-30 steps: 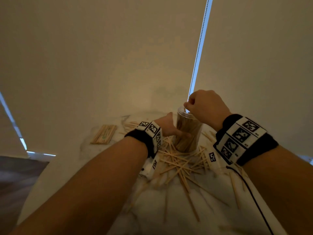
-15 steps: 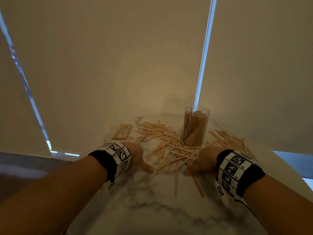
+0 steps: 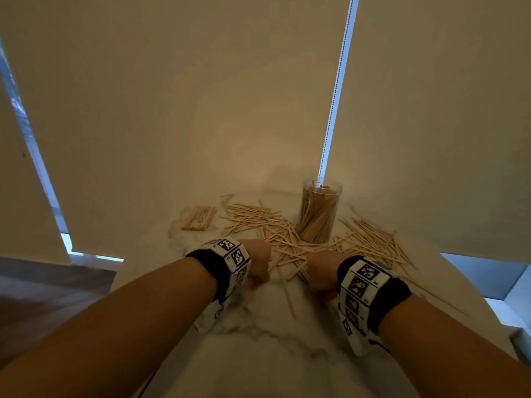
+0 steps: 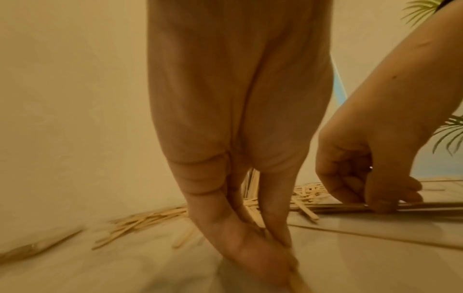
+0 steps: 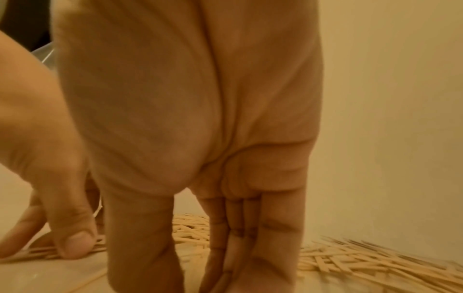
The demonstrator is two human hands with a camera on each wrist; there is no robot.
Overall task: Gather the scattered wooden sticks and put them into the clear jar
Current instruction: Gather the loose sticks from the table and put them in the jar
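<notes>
Low in the frame, the left hand (image 3: 258, 261) and right hand (image 3: 321, 275) press extended fingers onto loose wooden sticks (image 3: 290, 248) at the pile's near edge on the marble table (image 3: 258, 354), seemingly gathering another bundle. Next they must close round it and lift it to the half-filled clear jar (image 3: 319, 214), centre frame. No writing is legible.
</notes>
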